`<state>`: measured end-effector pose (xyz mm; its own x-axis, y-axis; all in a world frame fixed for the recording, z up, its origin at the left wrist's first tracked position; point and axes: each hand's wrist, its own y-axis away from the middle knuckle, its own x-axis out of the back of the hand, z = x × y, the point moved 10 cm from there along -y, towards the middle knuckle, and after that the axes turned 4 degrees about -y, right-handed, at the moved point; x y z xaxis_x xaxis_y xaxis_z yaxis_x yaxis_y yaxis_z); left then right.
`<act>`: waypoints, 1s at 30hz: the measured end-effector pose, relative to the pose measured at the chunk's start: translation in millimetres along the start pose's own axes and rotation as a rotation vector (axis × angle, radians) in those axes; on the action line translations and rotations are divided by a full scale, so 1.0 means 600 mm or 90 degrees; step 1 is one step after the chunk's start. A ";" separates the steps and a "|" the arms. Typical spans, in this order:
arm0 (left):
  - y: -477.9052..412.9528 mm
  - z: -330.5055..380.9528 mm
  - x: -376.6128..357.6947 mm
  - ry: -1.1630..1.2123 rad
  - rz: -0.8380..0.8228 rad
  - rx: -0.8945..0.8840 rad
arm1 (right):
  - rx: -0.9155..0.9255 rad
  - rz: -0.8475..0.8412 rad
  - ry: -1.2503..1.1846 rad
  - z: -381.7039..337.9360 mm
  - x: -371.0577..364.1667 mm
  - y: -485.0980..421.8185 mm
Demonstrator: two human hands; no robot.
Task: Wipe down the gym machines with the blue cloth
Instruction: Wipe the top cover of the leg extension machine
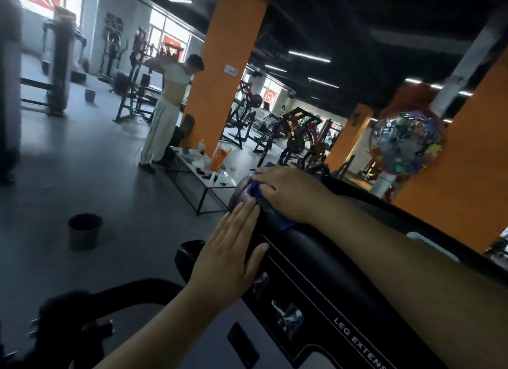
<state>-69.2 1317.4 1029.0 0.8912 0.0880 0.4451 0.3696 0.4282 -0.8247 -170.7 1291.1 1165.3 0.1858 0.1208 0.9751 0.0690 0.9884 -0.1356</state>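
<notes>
- Blue cloth (254, 188), crumpled, sits on the rounded far end of the black padded top of the gym machine (316, 261). 1 fold bulges out past the fingertips and another corner trails out below the wrist.
- I see the right hand (288, 191) lying on top of that cloth, palm down. The fingers are laid over it and follow the curve of the machine, pressing rather than pinching.
- The left hand (228, 247) rests flat on the same black top, just nearer to me than the cloth. Its 4 fingers are straight and close together, the thumb is out to the side, and it holds nothing. Its fingertips lie just short of the cloth.
- White lettering (360, 344) on the machine's front panel reads "LEG EXTENS", cut off by the frame edge.
- On the grey floor to the left stands a dark round bucket (83, 231), well apart from the machine.
- Beyond the machine's end is a low white-topped table on a black frame (217, 187), cluttered with small items I cannot make out, plus an orange jug (218, 157).
- A person in pale clothes (167, 107) stands by the far end of that table, beside a broad orange pillar (222, 66).
- To the right hangs a round, many-coloured shiny balloon (405, 143).
</notes>
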 end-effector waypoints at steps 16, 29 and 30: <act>0.040 -0.036 -0.025 -0.018 -0.064 0.003 | -0.059 -0.132 0.122 -0.028 -0.020 -0.094; 0.100 -0.082 -0.076 -0.014 -0.132 0.043 | 0.026 -0.333 0.407 -0.098 -0.157 -0.129; 0.105 -0.084 -0.080 -0.019 -0.137 0.043 | 0.049 -0.355 0.425 -0.103 -0.179 -0.121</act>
<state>-75.1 1294.6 938.0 0.7852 0.0139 0.6191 0.5309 0.4994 -0.6846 -134.9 1200.7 1059.7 0.6814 -0.4381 0.5863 0.2584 0.8935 0.3672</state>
